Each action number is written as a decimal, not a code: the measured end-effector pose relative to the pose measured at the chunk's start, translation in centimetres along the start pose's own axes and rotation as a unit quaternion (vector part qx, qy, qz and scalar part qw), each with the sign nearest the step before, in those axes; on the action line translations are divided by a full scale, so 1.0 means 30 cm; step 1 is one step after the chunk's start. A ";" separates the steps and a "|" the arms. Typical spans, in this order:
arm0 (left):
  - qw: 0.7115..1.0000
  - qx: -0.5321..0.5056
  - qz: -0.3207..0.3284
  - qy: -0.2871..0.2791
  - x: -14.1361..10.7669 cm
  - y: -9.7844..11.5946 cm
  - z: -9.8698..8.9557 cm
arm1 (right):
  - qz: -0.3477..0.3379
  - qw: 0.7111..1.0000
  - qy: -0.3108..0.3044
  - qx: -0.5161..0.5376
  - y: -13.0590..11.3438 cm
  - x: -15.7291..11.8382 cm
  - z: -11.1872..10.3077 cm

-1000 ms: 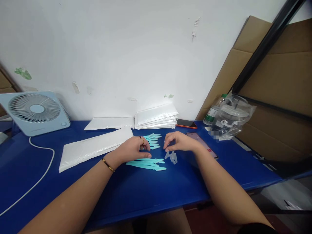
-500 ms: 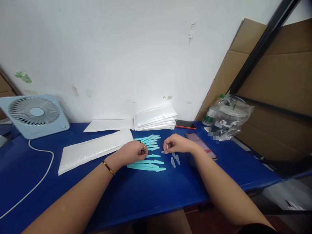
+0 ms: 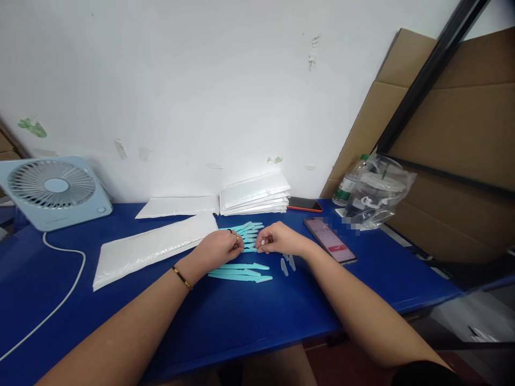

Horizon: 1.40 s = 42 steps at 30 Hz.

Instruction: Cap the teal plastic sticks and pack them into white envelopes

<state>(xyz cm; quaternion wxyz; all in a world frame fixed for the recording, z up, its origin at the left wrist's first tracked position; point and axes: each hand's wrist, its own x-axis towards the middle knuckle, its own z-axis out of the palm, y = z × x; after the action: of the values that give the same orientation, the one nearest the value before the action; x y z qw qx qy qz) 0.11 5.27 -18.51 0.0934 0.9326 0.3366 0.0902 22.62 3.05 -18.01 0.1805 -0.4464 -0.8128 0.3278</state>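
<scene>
The left hand (image 3: pixel 223 247), in front of the stack of white packets (image 3: pixel 256 197) and a little to its left, has thumb and fingertips closed on one teal stick (image 3: pixel 250 250), most of it hidden behind the knuckles. The right hand (image 3: pixel 276 239), in front of the stack's right end, has thumb and fingertips pinched together at the far end of that stick, on a small clear sleeve (image 3: pixel 263 243) mostly covered by the fingers; I cannot tell whether sleeve and stick touch. Between the held stick and the stack lies a fanned group of teal sticks (image 3: pixel 251 231); farther in front of the stack, a few more sticks (image 3: pixel 239 273) lie side by side. Loose sleeves (image 3: pixel 284 267) lie in front of the stack's right end, just below the right wrist. A flat packet (image 3: pixel 181 205) sits beside the stack on its left, with a longer packet (image 3: pixel 155 248) in front and to the left. To the stack's right are an orange-edged phone (image 3: pixel 306 204) just beside it, a lit phone (image 3: pixel 330 238) farther forward, then a green-capped bottle (image 3: pixel 345 191) and a bagged cup (image 3: pixel 374 195). A blue fan (image 3: pixel 56 187) leans well to its left, on the blue table (image 3: pixel 225 321).
</scene>
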 end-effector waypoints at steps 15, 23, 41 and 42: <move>0.995 -0.080 -0.028 -0.057 -0.026 -0.003 -0.040 | 0.010 0.994 -0.079 -0.071 0.070 -0.066 -0.119; 0.995 -0.064 -0.064 -0.035 -0.020 0.000 -0.015 | 0.014 0.995 -0.019 -0.098 0.039 -0.055 -0.088; 0.996 -0.042 -0.073 -0.006 -0.011 0.000 -0.006 | -0.003 0.999 0.009 -0.033 0.012 -0.028 -0.037; 0.996 -0.040 -0.074 -0.006 -0.011 0.001 -0.008 | -0.001 0.999 0.006 -0.032 0.013 -0.028 -0.038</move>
<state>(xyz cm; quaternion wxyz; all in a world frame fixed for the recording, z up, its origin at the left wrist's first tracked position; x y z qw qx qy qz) -0.17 5.05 -18.31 0.1392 0.9014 0.3999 0.0904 23.98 2.92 -17.47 0.1713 -0.4536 -0.8221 0.2983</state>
